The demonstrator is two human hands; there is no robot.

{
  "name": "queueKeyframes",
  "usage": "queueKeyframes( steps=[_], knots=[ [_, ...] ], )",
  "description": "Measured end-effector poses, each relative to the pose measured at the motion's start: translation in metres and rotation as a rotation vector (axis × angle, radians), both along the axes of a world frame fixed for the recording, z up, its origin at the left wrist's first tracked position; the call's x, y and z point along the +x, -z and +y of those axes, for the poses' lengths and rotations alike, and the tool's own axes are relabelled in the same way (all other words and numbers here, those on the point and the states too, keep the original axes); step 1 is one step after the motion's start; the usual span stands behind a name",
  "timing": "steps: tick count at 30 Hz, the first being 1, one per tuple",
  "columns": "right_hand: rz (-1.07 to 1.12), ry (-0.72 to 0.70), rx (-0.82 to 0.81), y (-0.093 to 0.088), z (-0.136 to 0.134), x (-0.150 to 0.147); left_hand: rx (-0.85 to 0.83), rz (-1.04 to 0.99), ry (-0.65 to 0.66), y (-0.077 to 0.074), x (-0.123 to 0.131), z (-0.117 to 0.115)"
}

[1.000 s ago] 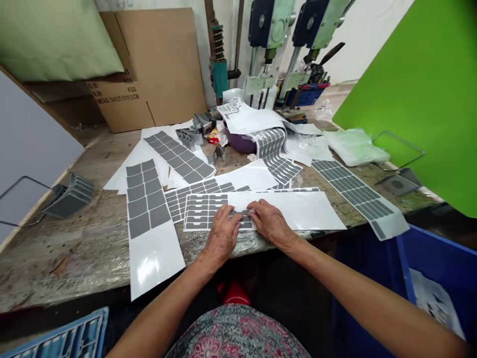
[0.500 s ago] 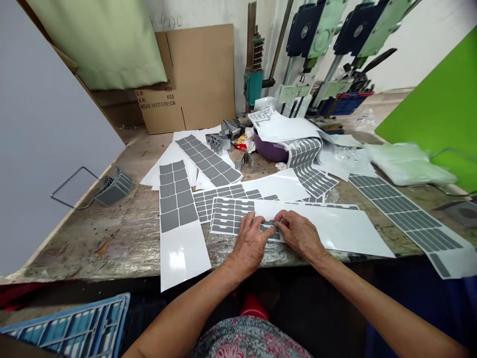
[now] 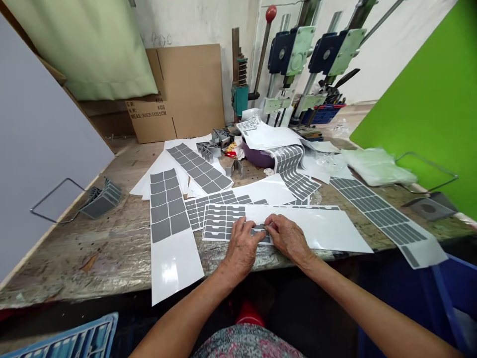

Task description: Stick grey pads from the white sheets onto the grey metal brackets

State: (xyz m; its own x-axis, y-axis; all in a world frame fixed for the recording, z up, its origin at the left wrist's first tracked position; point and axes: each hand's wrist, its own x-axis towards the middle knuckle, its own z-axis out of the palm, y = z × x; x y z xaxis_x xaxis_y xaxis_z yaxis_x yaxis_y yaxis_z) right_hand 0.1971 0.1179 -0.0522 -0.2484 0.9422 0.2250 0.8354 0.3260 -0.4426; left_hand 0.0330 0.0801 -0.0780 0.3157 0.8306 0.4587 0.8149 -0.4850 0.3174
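Observation:
A long white backing sheet lies along the front of the bench, with rows of notched grey stickers on its left part. My left hand rests flat on this sheet, its fingers apart and the thumb pointing right. Beside it, my right hand pinches the end of a grey sticker between thumb and forefinger. The sticker's other end lies near my left thumb and is partly covered by the hands. Whether its edge has lifted from the backing is too small to tell.
More sticker sheets lie left and right. Grey metal brackets stand at the left. Behind are a purple bowl, hand presses, a cardboard sheet and plastic bags. A blue crate sits below the bench.
The camera view has shifted up and to the right, so more of the presses shows. Both hands stay at the same place on the sheet, with hardly any finger movement.

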Motion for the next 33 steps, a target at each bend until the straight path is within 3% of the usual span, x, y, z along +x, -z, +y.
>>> queueKeyframes(
  steps=[19, 29, 33],
  knots=[
    [0.020, -0.060, -0.083, -0.011, 0.003, -0.002, -0.066, 0.016, -0.014, -0.002, 0.001, -0.002],
    [0.392, -0.096, -0.289, -0.013, 0.015, 0.018, -0.121, 0.005, -0.006, 0.006, 0.000, -0.004],
    [0.632, -0.120, -0.381, -0.008, 0.014, 0.036, -0.044, -0.075, 0.016, -0.008, -0.004, 0.005]
  ],
)
